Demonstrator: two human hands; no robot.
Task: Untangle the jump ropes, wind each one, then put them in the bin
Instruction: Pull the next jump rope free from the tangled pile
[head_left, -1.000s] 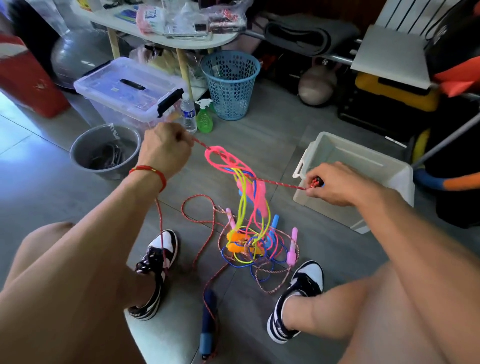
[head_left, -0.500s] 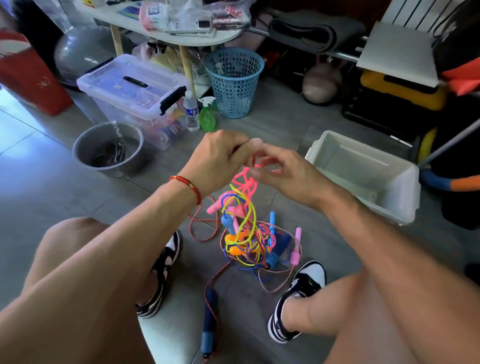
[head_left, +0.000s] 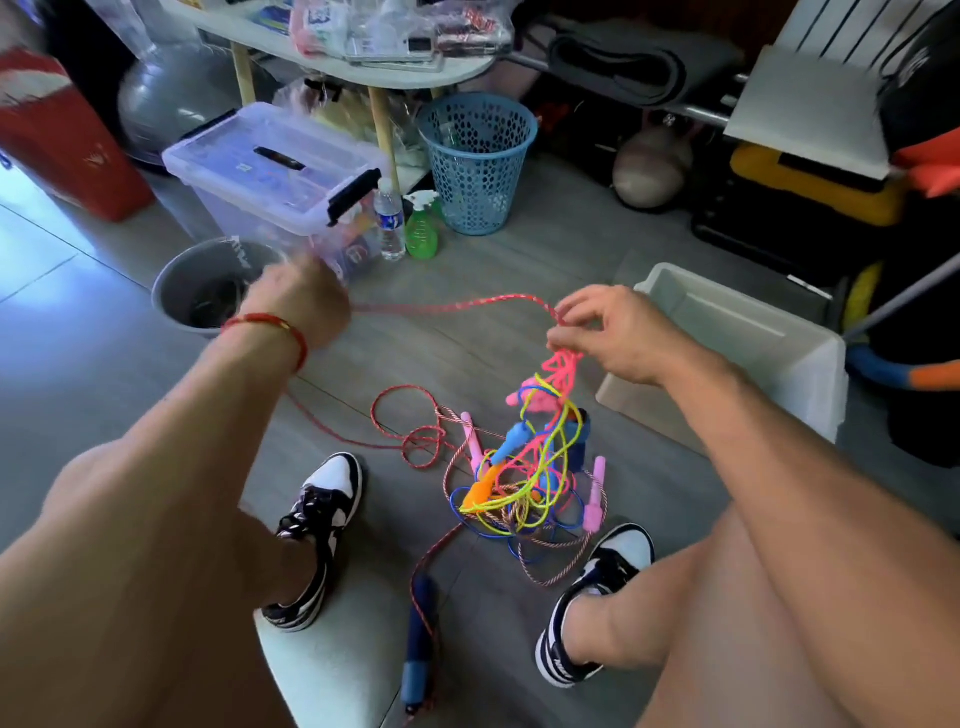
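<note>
— Over on the left, what is your left hand (head_left: 298, 301) doing?

— It is blurred, but my grip there is clenched round the red braided rope (head_left: 452, 306), which runs rightward to my right hand (head_left: 618, 338).

— And the right?

— Its fingertips (head_left: 563, 317) pinch that same rope at the top of the tangle (head_left: 530, 467), which hangs from my grip and piles on the floor between my shoes.

— So which way does the free length lie?

— Its long axis runs across me, left to right, sagging slightly. One handle (head_left: 418, 644) lies on the floor, close to me. I judge my right hand is nearer the knot, so it should feed while the left draws.

— The bin (head_left: 800, 358)?

— Just beyond my right hand, no ropes visible in it.
</note>
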